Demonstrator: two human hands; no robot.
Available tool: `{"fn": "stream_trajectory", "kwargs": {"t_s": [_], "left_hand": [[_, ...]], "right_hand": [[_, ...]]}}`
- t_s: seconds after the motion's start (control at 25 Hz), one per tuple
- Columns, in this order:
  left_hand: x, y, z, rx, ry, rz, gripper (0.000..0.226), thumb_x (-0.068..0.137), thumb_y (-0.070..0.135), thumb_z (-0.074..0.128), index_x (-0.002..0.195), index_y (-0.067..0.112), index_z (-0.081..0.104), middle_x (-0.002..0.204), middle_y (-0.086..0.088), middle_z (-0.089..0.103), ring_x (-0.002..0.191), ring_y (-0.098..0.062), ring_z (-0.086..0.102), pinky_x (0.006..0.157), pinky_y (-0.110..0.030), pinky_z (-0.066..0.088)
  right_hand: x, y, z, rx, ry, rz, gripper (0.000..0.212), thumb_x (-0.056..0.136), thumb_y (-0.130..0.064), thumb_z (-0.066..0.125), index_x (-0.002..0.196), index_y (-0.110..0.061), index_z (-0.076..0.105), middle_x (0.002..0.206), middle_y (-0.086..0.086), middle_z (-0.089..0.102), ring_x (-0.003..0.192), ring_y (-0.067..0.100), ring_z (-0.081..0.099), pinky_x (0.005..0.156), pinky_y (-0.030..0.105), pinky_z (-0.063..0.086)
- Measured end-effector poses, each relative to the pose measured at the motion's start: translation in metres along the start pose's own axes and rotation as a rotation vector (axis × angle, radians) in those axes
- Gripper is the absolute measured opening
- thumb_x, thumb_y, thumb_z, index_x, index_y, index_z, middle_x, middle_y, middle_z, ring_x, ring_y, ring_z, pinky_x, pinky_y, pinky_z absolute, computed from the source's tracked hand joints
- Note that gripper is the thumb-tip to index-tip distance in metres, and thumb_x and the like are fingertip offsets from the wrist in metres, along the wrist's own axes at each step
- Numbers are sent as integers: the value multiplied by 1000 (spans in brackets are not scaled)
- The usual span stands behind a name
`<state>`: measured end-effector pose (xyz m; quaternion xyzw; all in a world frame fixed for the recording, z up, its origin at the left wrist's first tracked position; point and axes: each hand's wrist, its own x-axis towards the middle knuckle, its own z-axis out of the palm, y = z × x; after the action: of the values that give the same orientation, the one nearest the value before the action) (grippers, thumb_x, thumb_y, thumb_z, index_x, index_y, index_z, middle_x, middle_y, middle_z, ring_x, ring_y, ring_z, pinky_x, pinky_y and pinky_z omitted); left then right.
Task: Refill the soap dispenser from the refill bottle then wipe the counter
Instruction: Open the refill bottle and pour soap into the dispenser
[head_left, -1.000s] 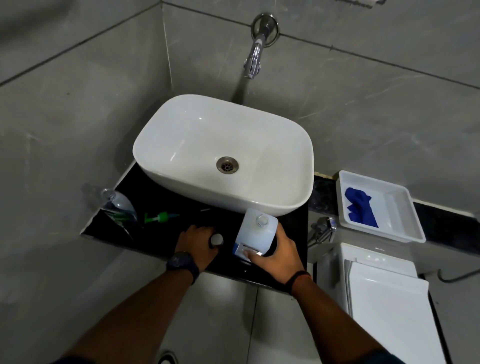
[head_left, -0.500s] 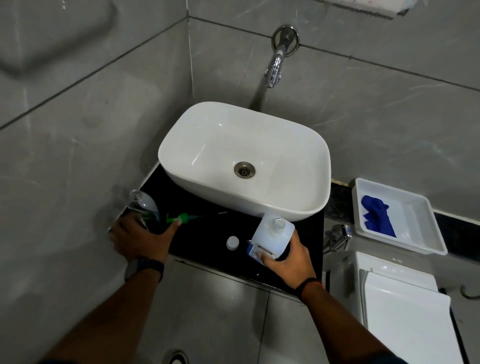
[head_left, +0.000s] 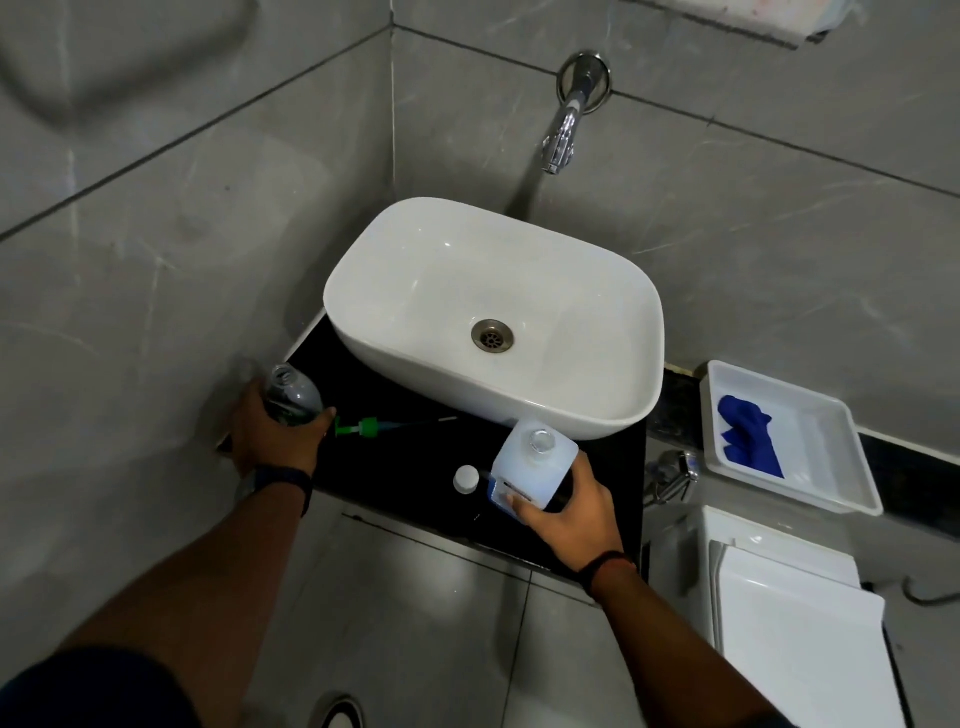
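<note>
L hand (head_left: 275, 441) wraps the open-necked dispenser (head_left: 293, 397) at the counter's (head_left: 395, 467) 9 o'clock edge; green pump (head_left: 363, 427) lies at its 3 o'clock. R hand (head_left: 566, 512) grips the uncapped refill (head_left: 535, 470), upright, 6 o'clock of sink (head_left: 415, 312). White cap (head_left: 466, 478) sits at refill's 9 o'clock. Blue cloth (head_left: 748, 441) in tray (head_left: 841, 467), far 3 o'clock.

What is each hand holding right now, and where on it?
The left hand grips the open dispenser around its body. The right hand holds the refill bottle by its lower side.
</note>
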<state>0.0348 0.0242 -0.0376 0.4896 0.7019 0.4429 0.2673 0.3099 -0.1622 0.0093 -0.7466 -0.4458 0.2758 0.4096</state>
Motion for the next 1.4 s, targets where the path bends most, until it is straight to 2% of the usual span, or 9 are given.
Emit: {"fn": "stream_trajectory", "kwargs": {"t_s": [0.08,0.2,0.32,0.4,0.52,0.72,0.96,1.16,1.4], "left_hand": [[0,2,-5,-12,19,13,90,47,34,88,124,18,45,126,-16,54,115,-32,52,97,-49,44],[-11,24,-15,-37,46,59,85,50,27,89,122,16,46,124,-17,52,114,-33,51,95,-48,45],[-35,68,-27,-83,69,117,83,50,18,90,122,8,48,123,-22,49,112,-36,50,93,-46,45],[-55,98,-32,-118,63,200,78,48,11,90,116,3,53,115,-26,52,106,-40,52,88,-45,44],[-82,137,-33,-133,-21,316,76,45,11,89,113,4,56,107,-23,55,99,-39,55,83,-42,47],[-107,183,-36,-170,-198,366,86,48,21,90,122,15,48,120,-11,46,107,-29,53,92,-33,46],[-120,213,-38,-164,-201,404,86,44,28,90,119,16,49,116,-11,50,105,-31,54,92,-45,48],[-126,228,-37,-163,-190,419,84,42,29,89,116,14,52,112,-12,55,103,-30,54,89,-45,48],[-132,233,-33,-157,-209,428,88,42,32,89,119,15,50,114,-9,56,105,-28,52,90,-44,48]], "right_hand": [[-3,-11,2,19,14,-25,62,62,-27,88,109,-36,49,101,-18,61,95,-15,55,70,4,46],[-5,-36,-5,59,11,-106,57,61,-30,88,104,-40,52,104,-18,63,98,-5,59,75,10,49],[0,-67,-21,68,10,-194,52,62,-29,87,103,-34,55,103,-12,65,96,1,61,75,18,52],[6,-91,-37,42,2,-226,53,61,-33,88,103,-27,56,101,-9,66,93,4,62,75,23,53],[12,-128,-66,-106,-39,-257,52,59,-42,86,99,-28,56,96,-11,66,86,4,62,71,21,50],[18,-173,-106,-429,-94,-287,61,52,-62,76,99,-28,56,95,-5,67,82,19,61,70,37,52],[17,-208,-142,-665,-113,-299,63,52,-69,73,97,-29,56,89,-6,64,81,21,59,71,36,51],[13,-231,-163,-807,-158,-327,71,57,-67,73,117,-31,55,106,-5,65,85,18,54,69,31,43],[12,-244,-171,-926,-157,-342,78,55,-72,70,121,-37,52,109,-6,67,93,21,60,69,30,41]]}}
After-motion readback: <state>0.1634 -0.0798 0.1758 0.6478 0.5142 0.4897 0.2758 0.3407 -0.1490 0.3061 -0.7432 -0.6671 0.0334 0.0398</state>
